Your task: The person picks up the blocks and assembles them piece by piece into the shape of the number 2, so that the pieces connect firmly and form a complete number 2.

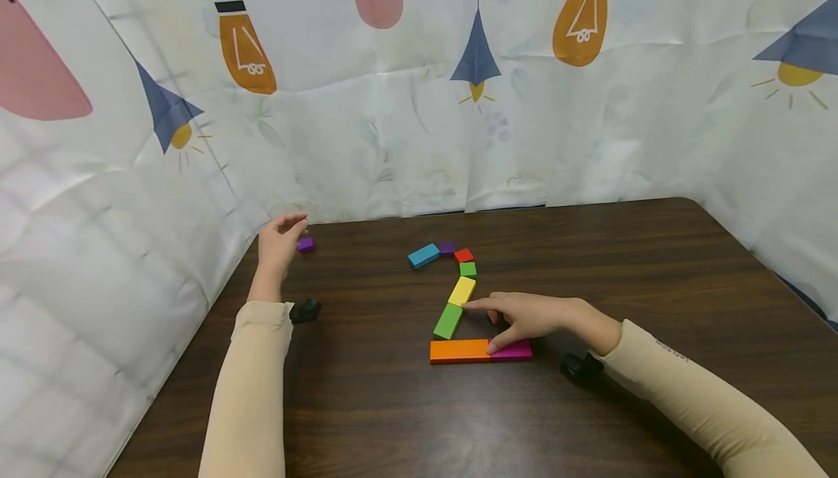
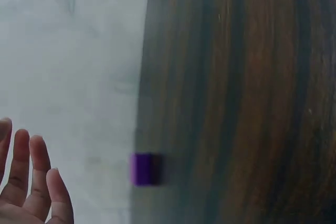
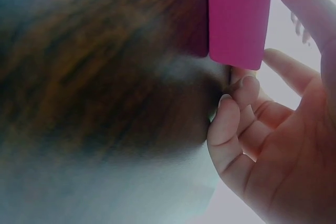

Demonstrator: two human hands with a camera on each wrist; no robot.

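Note:
My left hand (image 1: pixel 278 251) hovers at the far left of the table, beside a small purple block (image 1: pixel 306 245); its fingers are loosely bent and hold nothing. The left wrist view shows that purple block (image 2: pixel 143 169) apart from the fingers. Over the wooden blocks in the middle, my right hand (image 1: pixel 533 315) reaches with its index fingertip at the yellow block (image 1: pixel 463 290) and green block (image 1: pixel 448 321). Its thumb rests where the orange block (image 1: pixel 460 351) meets the magenta block (image 1: pixel 516 351). In the right wrist view the magenta block (image 3: pixel 239 19) lies near the thumb, the other fingers bent.
Beyond the yellow block, a small green block (image 1: pixel 468 270), a red block (image 1: pixel 464 255), a dark purple block (image 1: pixel 447 249) and a blue block (image 1: pixel 424 256) curve leftward. A printed curtain (image 1: pixel 406 136) hangs behind the brown table (image 1: pixel 366 405).

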